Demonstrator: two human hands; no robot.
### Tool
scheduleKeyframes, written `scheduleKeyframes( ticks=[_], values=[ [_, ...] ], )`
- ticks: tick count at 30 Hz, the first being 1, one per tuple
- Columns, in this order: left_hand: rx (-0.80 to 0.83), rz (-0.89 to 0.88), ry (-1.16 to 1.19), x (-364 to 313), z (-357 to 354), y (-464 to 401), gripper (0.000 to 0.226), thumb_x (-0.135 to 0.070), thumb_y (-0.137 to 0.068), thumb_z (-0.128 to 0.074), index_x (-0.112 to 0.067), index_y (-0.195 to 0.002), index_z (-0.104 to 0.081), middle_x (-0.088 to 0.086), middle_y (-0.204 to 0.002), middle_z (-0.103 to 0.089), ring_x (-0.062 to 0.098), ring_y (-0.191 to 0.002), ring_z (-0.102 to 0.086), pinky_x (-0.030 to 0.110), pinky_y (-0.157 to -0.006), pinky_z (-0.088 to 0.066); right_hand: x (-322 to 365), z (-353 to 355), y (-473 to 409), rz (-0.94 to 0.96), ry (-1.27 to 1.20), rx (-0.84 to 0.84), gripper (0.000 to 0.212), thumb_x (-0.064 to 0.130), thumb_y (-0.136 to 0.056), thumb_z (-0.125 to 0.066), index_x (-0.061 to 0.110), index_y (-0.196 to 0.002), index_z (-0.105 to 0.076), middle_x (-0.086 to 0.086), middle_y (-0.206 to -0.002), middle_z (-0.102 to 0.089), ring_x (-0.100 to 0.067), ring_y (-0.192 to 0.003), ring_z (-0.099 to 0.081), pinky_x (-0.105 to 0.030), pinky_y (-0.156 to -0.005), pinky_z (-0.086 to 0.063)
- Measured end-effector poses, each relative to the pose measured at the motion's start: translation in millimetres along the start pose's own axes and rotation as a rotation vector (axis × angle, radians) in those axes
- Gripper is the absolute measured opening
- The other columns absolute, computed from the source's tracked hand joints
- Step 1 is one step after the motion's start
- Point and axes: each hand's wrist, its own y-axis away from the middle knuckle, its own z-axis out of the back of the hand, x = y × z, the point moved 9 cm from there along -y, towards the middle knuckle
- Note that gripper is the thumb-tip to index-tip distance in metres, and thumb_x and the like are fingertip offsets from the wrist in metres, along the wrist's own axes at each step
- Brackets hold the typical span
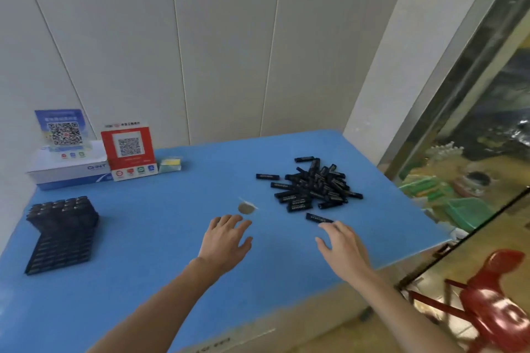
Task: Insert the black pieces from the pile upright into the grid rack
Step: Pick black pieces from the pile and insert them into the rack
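We log a white box (68, 170) lettered "CHNT", far left on the blue table (177, 238); beside it a blue QR card (63, 130) and a red QR card (129, 149), small print unreadable. The grid rack (61, 233), left, holds black pieces packed in its cells. The pile (315, 188) lies right of centre, lettering too blurred to read. Our left hand (226, 241) is spread, holding nothing; our right hand (342, 246), fingers apart, reaches a stray piece (318, 218)

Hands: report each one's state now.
Left hand: open, holding nothing.
Right hand: open, fingertips at a loose black piece, not gripping it.
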Motion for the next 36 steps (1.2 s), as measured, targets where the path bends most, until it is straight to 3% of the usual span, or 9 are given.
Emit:
scheduleKeyframes(
  ticks=[11,16,21,29,32,36],
  values=[
    [0.137,0.020,0.081,-55,-66,-55,0.030,-0.036,-0.076,-0.066,-0.024,-0.104,-0.065,-0.005,-0.099,-0.067,0.018,-0.089,-0.063,0.034,-0.078,-0.050,-85,-34,-45,-0.121,-0.135,0.085,0.034,0.033,-0.095,-0.049,0.018,-0.126,-0.053,0.000,-0.119,-0.058,-0.018,-0.113,-0.051,-0.029,-0.087,-0.047],
    [0.148,-0.008,0.114,-67,-92,-92,0.029,-0.034,-0.072,-0.061,-0.024,-0.098,-0.066,-0.009,-0.091,-0.067,0.015,-0.078,-0.064,0.029,-0.069,-0.051,-90,-56,-77,-0.078,-0.139,0.140,0.037,0.034,-0.095,-0.048,0.017,-0.127,-0.051,0.000,-0.119,-0.057,-0.018,-0.113,-0.050,-0.029,-0.090,-0.046],
    [0.161,-0.049,0.180,-78,-114,-123,0.029,-0.024,-0.071,-0.070,-0.022,-0.100,-0.065,-0.007,-0.093,-0.066,0.017,-0.078,-0.062,0.029,-0.065,-0.051,-93,-72,-97,-0.020,-0.135,0.176,0.046,0.038,-0.095,-0.049,0.017,-0.135,-0.046,0.002,-0.119,-0.052,-0.016,-0.116,-0.046,-0.026,-0.095,-0.042],
    [0.241,-0.075,0.266,-89,-136,-142,0.038,-0.017,-0.064,-0.080,-0.021,-0.099,-0.065,-0.004,-0.086,-0.064,0.020,-0.078,-0.062,0.028,-0.063,-0.052,-95,-78,-113,0.083,-0.152,0.201,0.024,0.035,-0.090,-0.058,0.019,-0.108,-0.059,0.009,-0.104,-0.048,-0.009,-0.103,-0.045,-0.018,-0.087,-0.041],
    [0.285,-0.020,0.331,-86,-145,-144,0.035,-0.005,-0.077,-0.066,-0.013,-0.111,-0.061,0.007,-0.097,-0.062,0.028,-0.088,-0.056,0.036,-0.074,-0.052,-99,-75,-119,0.079,-0.231,0.218,0.012,0.029,-0.087,-0.062,0.023,-0.094,-0.054,0.012,-0.097,-0.049,-0.006,-0.095,-0.046,-0.017,-0.077,-0.042],
    [0.336,0.008,0.355,-89,-146,-142,0.037,-0.005,-0.083,-0.052,-0.014,-0.119,-0.056,0.009,-0.103,-0.060,0.029,-0.095,-0.051,0.038,-0.087,-0.044,-109,-66,-121,0.060,-0.331,0.222,0.016,0.022,-0.081,-0.065,0.026,-0.080,-0.049,0.013,-0.084,-0.052,-0.005,-0.082,-0.049,-0.020,-0.066,-0.043]
  ],
)
